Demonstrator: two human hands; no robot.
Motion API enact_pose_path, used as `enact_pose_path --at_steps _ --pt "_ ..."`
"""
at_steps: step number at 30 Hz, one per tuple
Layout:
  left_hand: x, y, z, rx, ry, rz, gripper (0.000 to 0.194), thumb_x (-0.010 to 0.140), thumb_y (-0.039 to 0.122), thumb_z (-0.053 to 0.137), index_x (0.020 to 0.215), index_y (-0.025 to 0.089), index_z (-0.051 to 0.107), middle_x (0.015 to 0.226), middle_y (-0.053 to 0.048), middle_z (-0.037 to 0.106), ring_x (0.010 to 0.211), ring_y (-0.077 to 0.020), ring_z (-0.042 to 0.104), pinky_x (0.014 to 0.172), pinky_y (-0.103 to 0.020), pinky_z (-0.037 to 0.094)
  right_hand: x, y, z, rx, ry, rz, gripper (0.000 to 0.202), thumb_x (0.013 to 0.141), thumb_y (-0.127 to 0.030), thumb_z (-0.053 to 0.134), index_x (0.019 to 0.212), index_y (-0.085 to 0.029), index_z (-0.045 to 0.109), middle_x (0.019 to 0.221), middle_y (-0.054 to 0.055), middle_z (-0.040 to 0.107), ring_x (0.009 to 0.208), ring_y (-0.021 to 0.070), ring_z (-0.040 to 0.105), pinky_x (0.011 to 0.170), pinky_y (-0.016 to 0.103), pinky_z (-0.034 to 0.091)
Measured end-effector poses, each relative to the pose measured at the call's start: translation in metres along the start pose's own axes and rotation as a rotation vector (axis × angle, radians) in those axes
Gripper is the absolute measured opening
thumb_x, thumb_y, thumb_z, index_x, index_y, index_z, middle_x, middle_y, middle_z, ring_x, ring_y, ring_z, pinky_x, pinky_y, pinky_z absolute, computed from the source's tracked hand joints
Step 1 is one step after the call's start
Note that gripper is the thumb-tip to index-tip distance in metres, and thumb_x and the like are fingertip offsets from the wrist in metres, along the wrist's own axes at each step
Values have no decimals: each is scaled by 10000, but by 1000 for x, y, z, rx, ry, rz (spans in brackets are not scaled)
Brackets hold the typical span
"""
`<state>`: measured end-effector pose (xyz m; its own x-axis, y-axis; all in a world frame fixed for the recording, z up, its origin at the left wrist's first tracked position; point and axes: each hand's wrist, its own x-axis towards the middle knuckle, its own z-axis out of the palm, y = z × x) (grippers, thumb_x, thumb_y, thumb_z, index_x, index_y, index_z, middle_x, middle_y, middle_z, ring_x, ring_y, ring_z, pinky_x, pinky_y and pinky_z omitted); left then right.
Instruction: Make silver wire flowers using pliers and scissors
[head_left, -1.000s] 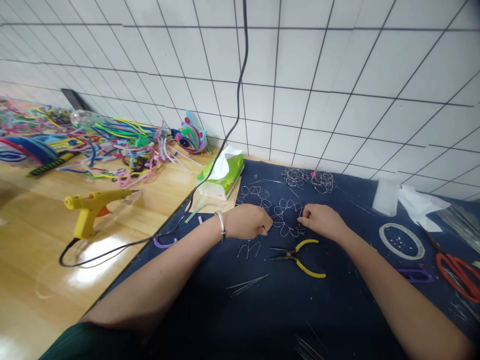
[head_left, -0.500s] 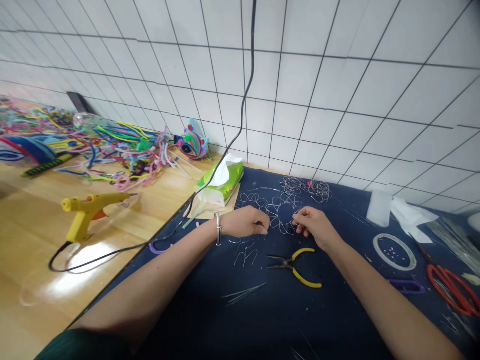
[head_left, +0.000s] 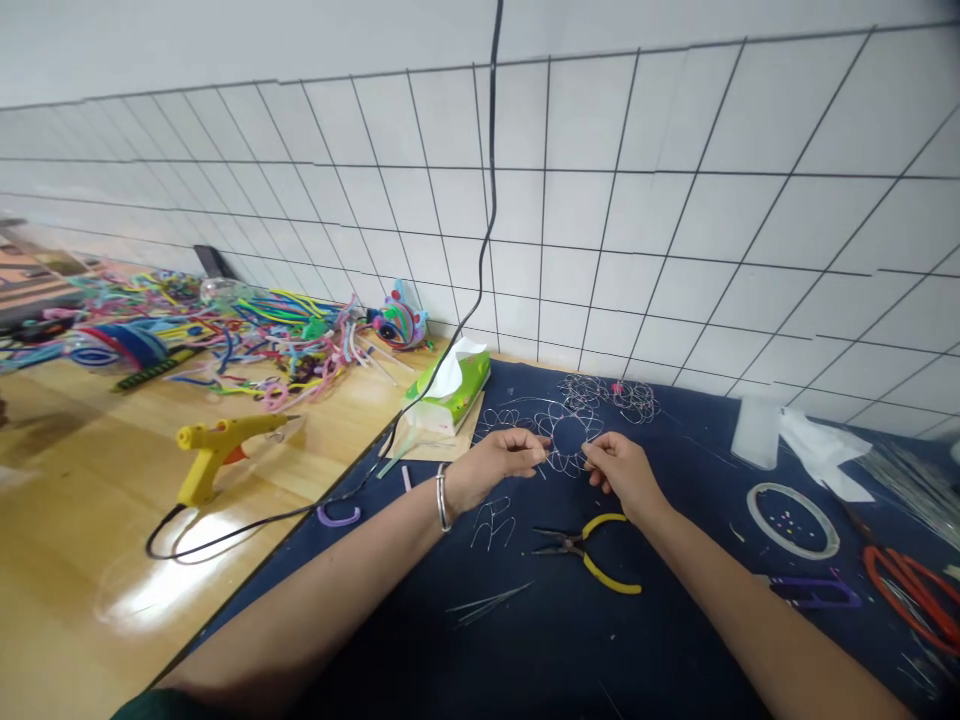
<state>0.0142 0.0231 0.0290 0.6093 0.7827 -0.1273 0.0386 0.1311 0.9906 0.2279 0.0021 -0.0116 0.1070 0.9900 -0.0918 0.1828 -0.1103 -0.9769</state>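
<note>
A flower-shaped ring of bent thin wire (head_left: 568,412) lies between my hands, petal loops around an open middle. My left hand (head_left: 506,462) is closed, thumb and fingertips pinching its left edge. At the right edge my right hand (head_left: 621,472) pinches the wire between thumb and forefinger, other fingers curled. Partly behind my left hand is another looped wire piece (head_left: 501,415). Yellow-handled pliers (head_left: 576,543) lie spread just below. Short bent wires (head_left: 493,522) and straight wire pieces (head_left: 491,602) rest on the dark mat (head_left: 540,660).
Finished-looking wire loops (head_left: 637,400) lie at the back. Left are a tissue pack (head_left: 454,395), a yellow glue gun (head_left: 214,455) and its cable, and colourful pipe cleaners (head_left: 300,320). On the right are a ring-shaped dish (head_left: 829,540) with beads and red-handled scissors (head_left: 900,590).
My left hand has moved right to the wire flower and now pinches its left edge. My right hand stays at the right edge. The camera view has tilted up slightly.
</note>
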Motion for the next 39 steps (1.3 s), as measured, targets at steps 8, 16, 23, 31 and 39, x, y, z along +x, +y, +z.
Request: enact_pose_path --at_steps 8,16,23,31,39 --pt "-20 -3 27 -259 56 185 123 818 262 520 774 147 515 1314 -87 404 1219 -193 372 930 -372 375 -6 -10 3 131 -251 123 280 686 -437 590 755 -179 505 596 -25 549 423 66 482 344 168 307" --pt "-33 4 31 -57 -143 232 200 735 317 626 701 130 564 1229 -114 486 1100 -222 480 902 -378 380 -18 -33 4 220 -567 268 370 676 -452 630 895 -162 559 560 -41 510 406 42 408 368 168 254" --pt "-31 1 33 103 -191 350 124 801 254 545 790 136 582 1008 -87 587 989 -172 542 856 -328 422 -16 -24 8 187 -589 270 280 672 -404 642 768 -171 521 528 -60 463 414 50 419 386 168 259" --pt "-39 11 36 669 30 547 166 864 204 421 865 149 578 934 -70 603 940 -137 541 843 -275 435 -19 -37 7 -63 -550 64 216 704 -375 607 773 -170 598 678 -8 569 584 85 491 542 212 386" --pt "-46 12 33 1289 3 481 180 848 156 372 887 143 547 920 -79 577 876 -184 534 788 -337 436 -28 -59 6 87 -429 -8 487 844 -530 302 825 -151 608 774 55 578 677 127 520 569 241 384"
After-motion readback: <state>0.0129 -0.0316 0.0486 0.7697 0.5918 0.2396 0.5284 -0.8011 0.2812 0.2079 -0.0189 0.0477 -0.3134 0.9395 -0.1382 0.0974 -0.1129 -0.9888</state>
